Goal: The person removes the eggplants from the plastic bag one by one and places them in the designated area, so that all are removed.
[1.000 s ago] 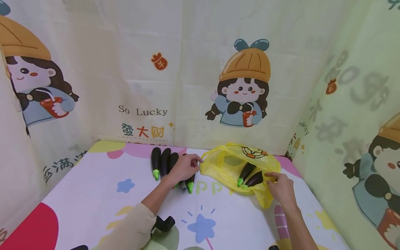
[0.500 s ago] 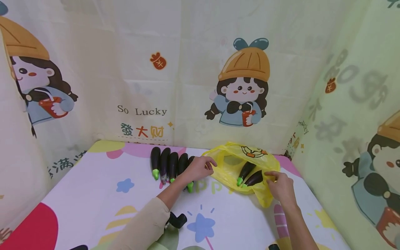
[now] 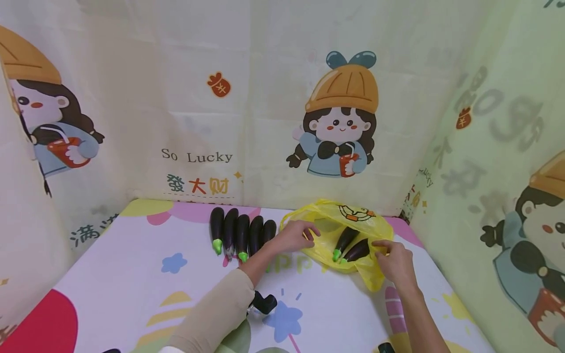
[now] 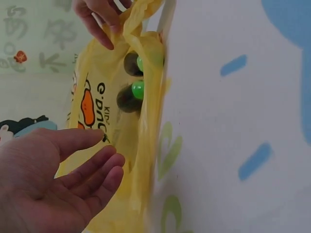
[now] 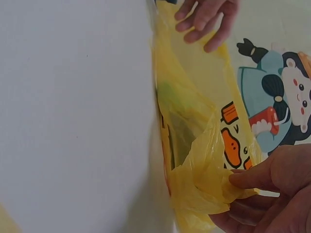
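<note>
Head view: right hand (image 3: pixel 396 263) pinching the rim of a yellow bag (image 3: pixel 324 252), left hand (image 3: pixel 296 237) loose at the mouth
Best bet: lift the pinched side a touch, then ease the left fingers under the opposite rim, gently; probably too thin and floppy for tugging. Nothing held on the left, fingers softly bent and apart from the thumb; can't tell whether touching the plastic or just beside it. As for the bag: lying on the table (image 3: pixel 115 284), mouth facing nearer, with two eggplants (image 3: pixel 346 240) inside, side by side, green stem ends toward the opening. Over to the left, outside the bag, five more eggplants (image 3: pixel 242 235) in view, lined up in a row. Way back, a printed cloth wall (image 3: pixel 269 162).
</note>
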The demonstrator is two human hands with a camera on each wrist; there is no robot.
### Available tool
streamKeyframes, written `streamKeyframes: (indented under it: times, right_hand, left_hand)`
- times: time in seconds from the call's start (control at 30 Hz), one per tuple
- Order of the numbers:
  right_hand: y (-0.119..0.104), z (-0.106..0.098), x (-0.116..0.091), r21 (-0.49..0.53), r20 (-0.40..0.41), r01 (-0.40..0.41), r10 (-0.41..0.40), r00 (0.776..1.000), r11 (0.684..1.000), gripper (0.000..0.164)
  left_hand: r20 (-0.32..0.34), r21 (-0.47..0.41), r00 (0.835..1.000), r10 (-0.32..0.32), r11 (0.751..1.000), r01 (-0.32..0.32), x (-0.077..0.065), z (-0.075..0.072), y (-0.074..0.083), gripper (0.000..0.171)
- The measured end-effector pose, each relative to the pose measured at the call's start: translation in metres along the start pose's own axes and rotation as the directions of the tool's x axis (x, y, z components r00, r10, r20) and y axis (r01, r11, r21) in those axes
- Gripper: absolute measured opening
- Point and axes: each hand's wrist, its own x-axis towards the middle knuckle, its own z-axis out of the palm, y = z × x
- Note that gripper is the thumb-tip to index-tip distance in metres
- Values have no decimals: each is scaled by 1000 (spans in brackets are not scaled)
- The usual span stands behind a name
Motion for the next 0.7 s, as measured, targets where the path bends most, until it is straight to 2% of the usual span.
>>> streamKeyframes:
  times: [0.37,0.53,0.7]
  right_hand:
    - [0,1,-1,8,6,-11,11,1000,1000,33]
    - [-1,1,-1,15,8,-9,8,1000,1000,33]
    - [-2,0,-1,14,-1,-9,9,1000,1000,33]
  left_hand:
    - [75,41,997,36,998,-39,28,20,15,32]
    - [82,56,996,16,998,-21,39,28,17,33]
    - [81,64,996,23,998,-28,50,36,18,35]
